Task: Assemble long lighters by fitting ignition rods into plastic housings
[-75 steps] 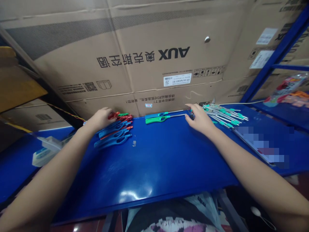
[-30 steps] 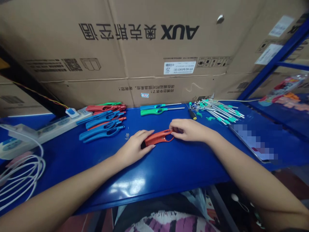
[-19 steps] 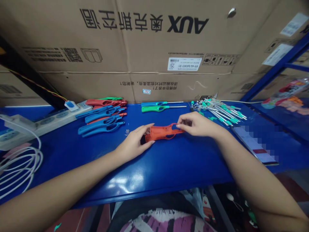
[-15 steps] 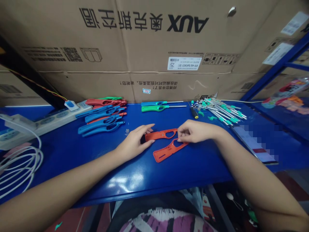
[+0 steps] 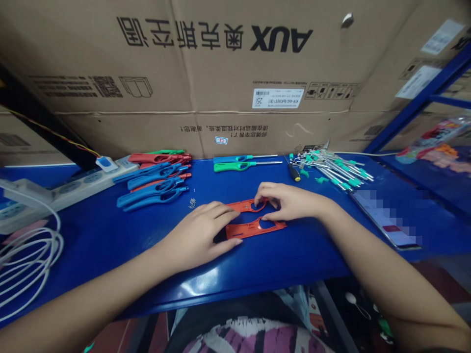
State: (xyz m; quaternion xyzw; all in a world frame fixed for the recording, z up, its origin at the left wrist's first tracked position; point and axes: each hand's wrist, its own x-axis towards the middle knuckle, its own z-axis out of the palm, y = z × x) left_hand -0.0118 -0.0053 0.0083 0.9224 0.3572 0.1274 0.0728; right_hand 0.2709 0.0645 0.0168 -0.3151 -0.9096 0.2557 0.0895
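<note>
Two orange-red plastic shell halves lie side by side on the blue table (image 5: 206,274), each with a loop at its right end. My left hand (image 5: 202,233) is at their left ends, thumb and fingers spread apart around them, fingertips on the upper shell (image 5: 245,206) and thumb by the lower shell (image 5: 243,230). My right hand (image 5: 287,202) is over their loop ends, its fingers curved and apart from the thumb, fingertips at the upper loop and thumb touching near the lower loop.
Blue and red handles (image 5: 158,179) are piled at the left beside a power strip (image 5: 91,179). Behind are two assembled lighters (image 5: 235,166), a screwdriver (image 5: 294,171) and metal rods (image 5: 336,171). A phone (image 5: 382,218) lies at right; a cardboard box (image 5: 221,73) stands behind.
The lower shell has turned to lie nearly parallel with the upper one. My left hand has moved down and now spans both; my right hand has shifted left and its fingers have opened.
</note>
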